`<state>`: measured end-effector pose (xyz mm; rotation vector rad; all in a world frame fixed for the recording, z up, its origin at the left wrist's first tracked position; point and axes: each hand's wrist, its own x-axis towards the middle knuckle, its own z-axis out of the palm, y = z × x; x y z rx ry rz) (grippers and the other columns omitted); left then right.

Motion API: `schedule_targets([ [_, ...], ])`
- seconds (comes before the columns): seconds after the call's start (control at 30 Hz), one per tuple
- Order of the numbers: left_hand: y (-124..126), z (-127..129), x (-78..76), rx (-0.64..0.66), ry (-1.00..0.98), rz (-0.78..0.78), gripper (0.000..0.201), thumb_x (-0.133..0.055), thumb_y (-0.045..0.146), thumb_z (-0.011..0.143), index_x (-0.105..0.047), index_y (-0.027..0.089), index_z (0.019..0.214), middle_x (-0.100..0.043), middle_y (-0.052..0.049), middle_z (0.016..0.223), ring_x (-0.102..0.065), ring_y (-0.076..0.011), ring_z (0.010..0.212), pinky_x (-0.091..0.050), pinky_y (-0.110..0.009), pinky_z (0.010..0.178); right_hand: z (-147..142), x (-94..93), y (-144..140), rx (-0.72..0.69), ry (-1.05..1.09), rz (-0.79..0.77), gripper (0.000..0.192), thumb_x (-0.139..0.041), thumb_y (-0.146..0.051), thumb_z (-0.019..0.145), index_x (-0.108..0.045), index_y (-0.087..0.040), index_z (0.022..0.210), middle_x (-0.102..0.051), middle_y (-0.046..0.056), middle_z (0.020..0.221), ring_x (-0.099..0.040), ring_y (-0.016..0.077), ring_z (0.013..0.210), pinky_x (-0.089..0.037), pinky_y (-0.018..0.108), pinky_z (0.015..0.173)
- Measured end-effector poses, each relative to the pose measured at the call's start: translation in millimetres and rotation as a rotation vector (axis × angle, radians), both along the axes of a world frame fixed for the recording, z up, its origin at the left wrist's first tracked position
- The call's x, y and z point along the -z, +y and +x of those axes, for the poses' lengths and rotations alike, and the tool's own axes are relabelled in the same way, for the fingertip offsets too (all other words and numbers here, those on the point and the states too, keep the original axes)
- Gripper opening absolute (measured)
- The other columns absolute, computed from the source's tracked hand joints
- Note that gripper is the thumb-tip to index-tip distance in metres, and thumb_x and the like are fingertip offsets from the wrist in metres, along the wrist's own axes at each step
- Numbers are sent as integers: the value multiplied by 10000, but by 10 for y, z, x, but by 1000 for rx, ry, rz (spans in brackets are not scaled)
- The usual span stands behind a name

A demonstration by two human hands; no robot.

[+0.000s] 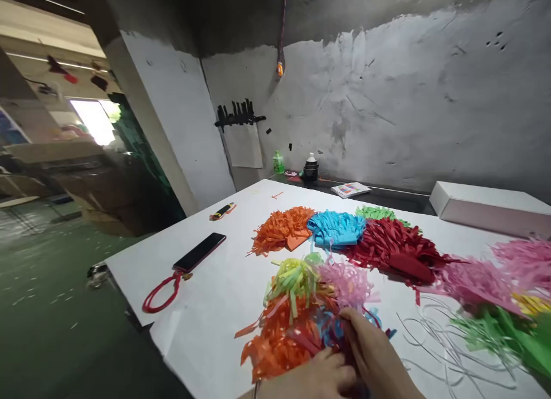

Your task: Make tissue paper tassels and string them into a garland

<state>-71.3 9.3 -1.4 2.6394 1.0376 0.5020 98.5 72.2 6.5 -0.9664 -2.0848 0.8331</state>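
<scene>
At the near edge of the white table, my left hand and my right hand both grip a mixed bundle of fringed paper strips: orange, red, blue, pink and yellow-green. The left hand holds the bundle from below. The right hand's fingers press into the bundle's red and blue middle. Beyond lie separate fringed paper piles: orange, blue, green, red and pink.
A black phone with a red wrist loop lies at the table's left. Thin white strips and green paper lie at right. A white box, a booklet and bottles stand by the wall.
</scene>
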Motion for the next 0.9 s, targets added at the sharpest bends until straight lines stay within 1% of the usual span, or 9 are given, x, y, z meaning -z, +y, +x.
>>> schedule_targets([
  [0.07, 66, -205, -326, 1, -205, -96, 218, -617, 313, 947, -721, 298, 1139, -750, -33, 1097, -680, -192, 1004, -504, -254, 922, -37, 87, 70, 22, -2, -2, 277, -366, -344, 989, -623, -245, 1013, -736, 33, 854, -706, 193, 733, -537, 271, 657],
  [0.17, 395, -653, -760, -580, -314, -40, 227, -525, 268, 984, -747, 229, 1010, -734, -64, 1086, -652, -228, 1038, -499, -344, 957, 51, 191, 138, 76, 7, 3, 271, -382, -363, 994, -614, -229, 1035, -750, 59, 901, -726, 211, 786, -561, 285, 696],
  [0.2, 562, -784, -826, -659, -293, -31, 227, -524, 249, 979, -740, 195, 1026, -721, -97, 1101, -630, -266, 1079, -481, -408, 989, 89, 212, 146, 80, 7, 8, 263, -396, -368, 995, -616, -231, 1047, -752, 61, 925, -730, 211, 811, -566, 283, 718],
  [0.3, 1143, -988, -791, -760, -251, -45, 241, -528, 247, 992, -674, 135, 1147, -654, -152, 1213, -578, -309, 1170, -453, -526, 1023, 156, 247, 138, 39, 3, 40, 243, -415, -339, 1001, -618, -247, 1097, -752, 51, 1007, -734, 196, 892, -570, 263, 780],
  [0.4, 1638, -920, -648, -711, -216, -119, 300, -614, 327, 970, -611, 170, 1226, -623, -101, 1255, -637, -246, 1074, -552, -461, 911, 161, 278, 118, -19, 8, 78, 241, -415, -299, 1001, -620, -256, 1121, -754, 43, 1031, -737, 184, 915, -574, 248, 794],
  [0.5, 1853, -779, -647, -618, -243, -117, 314, -619, 342, 969, -608, 161, 1224, -636, -88, 1216, -661, -229, 1002, -582, -416, 840, 183, 301, 109, -25, 36, 95, 236, -435, -291, 995, -628, -265, 1128, -760, 36, 1032, -742, 180, 903, -576, 234, 780],
  [0.67, 1452, -704, -903, -533, -451, 154, 146, -545, 216, 984, -641, 163, 1081, -681, -97, 1079, -645, -230, 1022, -531, -435, 925, 304, 151, 81, 162, 195, 41, 234, -506, -406, 978, -647, -260, 1094, -742, 29, 890, -722, 178, 789, -557, 226, 728],
  [0.77, 939, -588, -997, -437, -563, 327, 136, -523, 185, 969, -610, 196, 1073, -679, -93, 1025, -637, -231, 1017, -505, -444, 948, 321, -105, -6, 232, 376, -73, 270, -561, -475, 953, -633, -253, 1088, -691, 14, 767, -644, 154, 651, -521, 224, 637],
  [0.9, 414, -265, -967, -195, -644, 498, 233, -578, 34, 888, -586, 224, 1022, -672, -22, 906, -653, -171, 874, -436, -463, 1041, 206, -522, -191, 174, 667, -359, 431, -588, -536, 931, -566, -243, 1246, -645, 10, 759, -463, 102, 523, -403, 220, 501],
])
